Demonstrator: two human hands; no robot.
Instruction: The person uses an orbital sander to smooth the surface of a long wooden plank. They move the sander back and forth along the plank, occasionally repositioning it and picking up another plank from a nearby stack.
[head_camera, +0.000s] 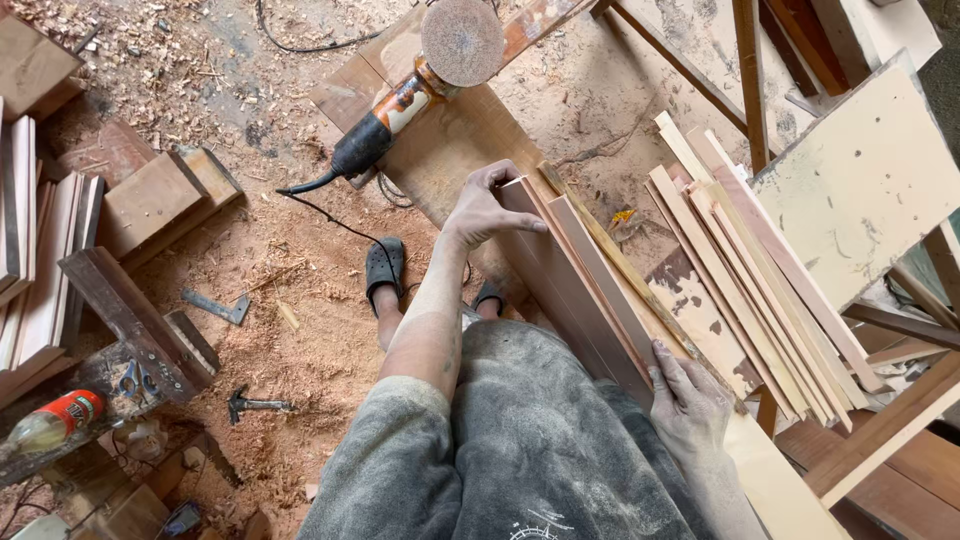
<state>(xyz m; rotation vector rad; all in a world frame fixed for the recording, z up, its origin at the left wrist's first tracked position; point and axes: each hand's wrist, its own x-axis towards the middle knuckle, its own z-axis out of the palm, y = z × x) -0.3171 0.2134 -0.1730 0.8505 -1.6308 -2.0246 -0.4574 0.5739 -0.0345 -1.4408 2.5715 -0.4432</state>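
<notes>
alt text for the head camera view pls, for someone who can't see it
Seen from above, a person's left hand grips the far end and right hand the near end of a bundle of flat wooden boards set on edge. More thin slats lie to the right, and a disc sander rests on a plank above a sawdust-covered floor.

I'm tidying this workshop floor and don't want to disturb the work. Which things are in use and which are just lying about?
In use: bundle of wooden slats, gripped by left hand and right hand.

Lying about: disc sander, loose slat pile, hammer, bottle, pliers.
</notes>
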